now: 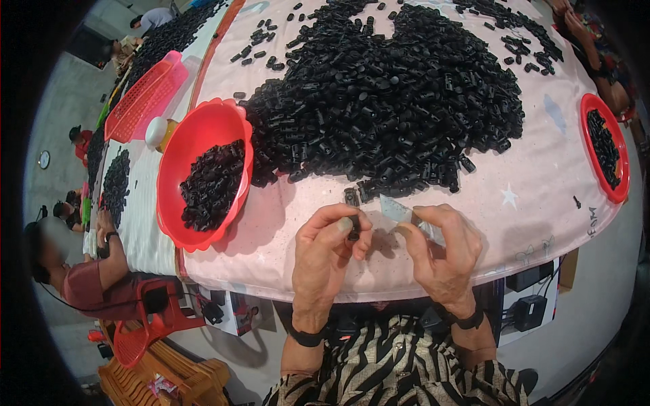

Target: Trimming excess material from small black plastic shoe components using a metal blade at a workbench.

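Observation:
My left hand is closed, pinching a small black barrel-shaped plastic piece between thumb and fingers. Close by on its right, my right hand grips a thin, flat, pale grey blade-like piece whose pointed end sticks out toward the left. The blade-like piece and the black piece are apart. Just beyond my fingertips, a few loose black pieces lie at the near edge of a large heap of similar small black plastic parts.
A red scalloped bowl partly filled with black parts stands at left. Behind it are a pink-red perforated basket and a white-lidded jar. A red oval tray with black parts sits at right. Other people sit along the tables.

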`<state>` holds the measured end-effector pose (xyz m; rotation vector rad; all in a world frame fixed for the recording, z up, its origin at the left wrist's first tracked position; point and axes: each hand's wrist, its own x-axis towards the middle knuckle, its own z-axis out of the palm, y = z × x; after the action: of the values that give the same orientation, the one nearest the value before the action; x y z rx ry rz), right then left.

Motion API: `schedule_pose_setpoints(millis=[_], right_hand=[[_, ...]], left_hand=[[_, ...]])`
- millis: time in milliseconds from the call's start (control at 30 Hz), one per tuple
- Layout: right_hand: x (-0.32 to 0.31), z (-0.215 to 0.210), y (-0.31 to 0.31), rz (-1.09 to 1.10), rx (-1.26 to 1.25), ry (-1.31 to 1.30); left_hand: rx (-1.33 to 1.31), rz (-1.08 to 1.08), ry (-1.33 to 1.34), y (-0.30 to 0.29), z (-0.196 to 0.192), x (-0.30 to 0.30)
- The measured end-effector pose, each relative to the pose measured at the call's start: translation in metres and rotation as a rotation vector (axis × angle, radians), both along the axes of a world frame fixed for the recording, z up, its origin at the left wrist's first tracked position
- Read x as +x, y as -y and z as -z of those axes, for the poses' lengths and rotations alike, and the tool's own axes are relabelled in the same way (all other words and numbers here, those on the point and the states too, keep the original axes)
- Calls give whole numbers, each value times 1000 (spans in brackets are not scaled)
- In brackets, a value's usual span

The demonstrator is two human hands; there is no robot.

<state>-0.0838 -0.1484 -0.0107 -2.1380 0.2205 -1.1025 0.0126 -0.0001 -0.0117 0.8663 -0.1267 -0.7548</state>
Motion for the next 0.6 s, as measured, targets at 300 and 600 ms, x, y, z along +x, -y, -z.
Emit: schedule_pose_setpoints(millis=[300,600], right_hand=[[0,0,-2,-1,10,-11],[-2,0,-6,34,73,-57]], left_hand=[[70,7,-1,2,-7,-2],[531,-254,590,-17,-35,-17]])
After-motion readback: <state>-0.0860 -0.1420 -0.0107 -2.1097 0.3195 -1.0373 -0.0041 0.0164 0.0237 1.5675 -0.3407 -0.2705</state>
